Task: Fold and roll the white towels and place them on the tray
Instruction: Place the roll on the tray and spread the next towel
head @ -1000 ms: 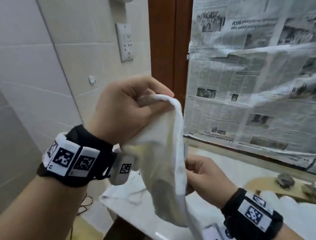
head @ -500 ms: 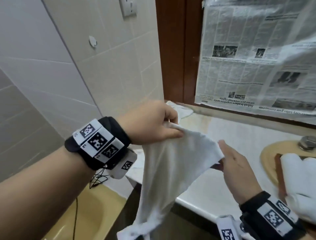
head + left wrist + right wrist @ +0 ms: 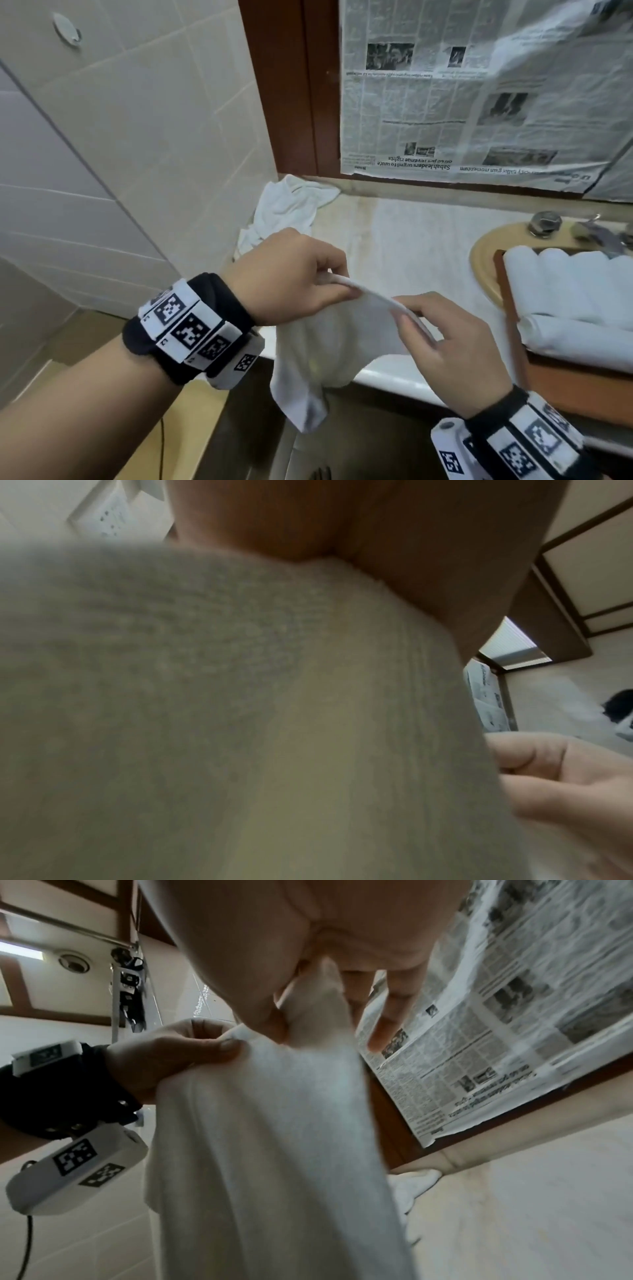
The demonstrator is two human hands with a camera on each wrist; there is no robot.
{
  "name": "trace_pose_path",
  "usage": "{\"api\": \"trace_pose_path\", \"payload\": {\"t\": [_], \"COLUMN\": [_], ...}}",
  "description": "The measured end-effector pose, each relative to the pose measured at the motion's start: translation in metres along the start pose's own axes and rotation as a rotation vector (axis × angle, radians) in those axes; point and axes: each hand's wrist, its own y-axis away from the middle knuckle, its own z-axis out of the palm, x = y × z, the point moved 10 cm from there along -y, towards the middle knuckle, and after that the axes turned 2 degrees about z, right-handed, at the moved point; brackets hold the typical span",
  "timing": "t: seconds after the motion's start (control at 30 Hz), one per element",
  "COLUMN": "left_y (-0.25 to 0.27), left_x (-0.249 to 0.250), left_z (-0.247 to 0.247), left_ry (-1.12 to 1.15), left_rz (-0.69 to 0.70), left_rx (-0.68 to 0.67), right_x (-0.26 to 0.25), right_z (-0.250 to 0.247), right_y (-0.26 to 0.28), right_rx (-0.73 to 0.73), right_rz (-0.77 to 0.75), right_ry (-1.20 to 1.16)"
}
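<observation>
two hands (image 3: 291, 274) (image 3: 455, 349) pinching one white towel (image 3: 329, 346), one crumpled towel (image 3: 287, 205) beyond

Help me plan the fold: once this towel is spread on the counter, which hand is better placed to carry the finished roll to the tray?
Right, probably. The right hand pinches the towel on the side nearest the tray; the left hand grips the far corner.

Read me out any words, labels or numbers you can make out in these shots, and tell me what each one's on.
"Sabah leaders urged to unite" — a headline on the newspaper taped over the window, seen mirrored.
"on 40 per cent revenue rights" — the line by it, only roughly legible.
The rest of the newsprint is too small or blurred.
The wristband tags carry square code patterns, no readable words.
</observation>
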Motion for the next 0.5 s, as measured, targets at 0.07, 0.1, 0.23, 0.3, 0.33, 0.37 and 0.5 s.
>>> {"api": "trace_pose_path", "payload": {"t": [0.07, 0.1, 0.23, 0.3, 0.33, 0.37, 0.5], "left_y": [0.003, 0.006, 0.027, 0.038, 0.043, 0.049, 0.069], "left_x": [0.003, 0.006, 0.013, 0.011, 0.01, 0.009, -0.006], "left_z": [0.005, 0.009, 0.036, 0.05, 0.057, 0.064, 0.089], "left_ry": [0.009, 0.0, -0.109, -0.086, -0.078, -0.074, -0.071], "left_rz": [0.089, 0.138, 0.295, 0.312, 0.324, 0.331, 0.313], "left_rx": [0.03, 0.04, 0.113, 0.152, 0.171, 0.183, 0.184], "right_x": [0.005, 0.008, 0.017, 0.027, 0.032, 0.037, 0.052], "right_z": [-0.009, -0.014, -0.026, -0.034, -0.039, -0.044, -0.064], "right_y": [0.006, 0.009, 0.027, 0.039, 0.045, 0.052, 0.075], "right_rx": [0.002, -0.009, -0.083, -0.094, -0.094, -0.095, -0.083], "right_rz": [-0.046, -0.061, -0.122, -0.115, -0.104, -0.092, -0.056], "right_ry": [0.044, 0.068, 0.191, 0.224, 0.24, 0.256, 0.307]}}
